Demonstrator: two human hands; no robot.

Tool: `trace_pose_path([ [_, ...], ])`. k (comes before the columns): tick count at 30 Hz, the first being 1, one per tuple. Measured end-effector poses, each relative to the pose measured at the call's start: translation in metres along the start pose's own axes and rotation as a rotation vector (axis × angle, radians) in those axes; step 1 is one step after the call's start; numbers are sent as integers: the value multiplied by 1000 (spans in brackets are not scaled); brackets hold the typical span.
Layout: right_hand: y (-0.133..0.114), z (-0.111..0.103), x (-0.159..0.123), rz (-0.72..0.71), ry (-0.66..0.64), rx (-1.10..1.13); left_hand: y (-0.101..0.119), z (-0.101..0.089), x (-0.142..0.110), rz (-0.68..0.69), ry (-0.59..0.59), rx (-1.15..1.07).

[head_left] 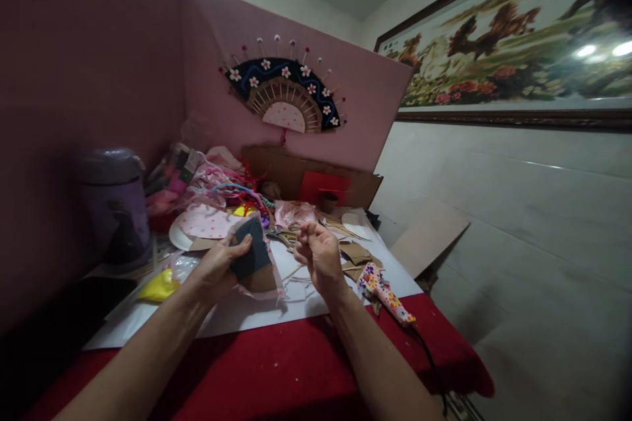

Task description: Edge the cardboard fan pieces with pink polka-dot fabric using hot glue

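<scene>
My left hand [217, 268] grips a small cardboard piece [260, 277], thumb on its front. Part of that face is dark grey-blue, the lower part is bare brown, and pale pink material sticks out around its edges. To the right of it and apart from it, my right hand [320, 259] is raised with fingers curled and tips pinched together. Whatever is between those fingertips, if anything, is too small to make out. A flower-patterned glue gun [384, 292] with a black cord lies to the right of my right hand.
White paper [237, 320] covers part of the red tablecloth [257, 375]. Cardboard scraps [356, 252] lie behind the glue gun. At left stand a purple flask [116, 210], a yellow packet [158, 286] and a dotted pink piece [207, 221]. A decorated fan [284, 116] hangs on the pink board behind.
</scene>
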State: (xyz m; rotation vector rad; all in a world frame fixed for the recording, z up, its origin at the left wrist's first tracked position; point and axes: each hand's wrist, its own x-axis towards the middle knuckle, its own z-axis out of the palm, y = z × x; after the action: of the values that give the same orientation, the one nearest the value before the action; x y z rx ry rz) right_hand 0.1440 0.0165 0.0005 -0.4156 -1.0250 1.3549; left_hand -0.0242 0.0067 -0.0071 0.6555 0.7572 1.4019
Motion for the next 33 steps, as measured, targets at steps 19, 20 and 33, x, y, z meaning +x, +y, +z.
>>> trace_pose_path([
  [19, 19, -10, 9, 7, -30, -134, 4, 1, 2, 104, 48, 23],
  [20, 19, -10, 9, 1, -29, -136, 5, 2, 1, 104, 58, 23],
  [33, -8, -7, -10, 316, -546, -62, 7, -1, 1, 142, 25, 0],
])
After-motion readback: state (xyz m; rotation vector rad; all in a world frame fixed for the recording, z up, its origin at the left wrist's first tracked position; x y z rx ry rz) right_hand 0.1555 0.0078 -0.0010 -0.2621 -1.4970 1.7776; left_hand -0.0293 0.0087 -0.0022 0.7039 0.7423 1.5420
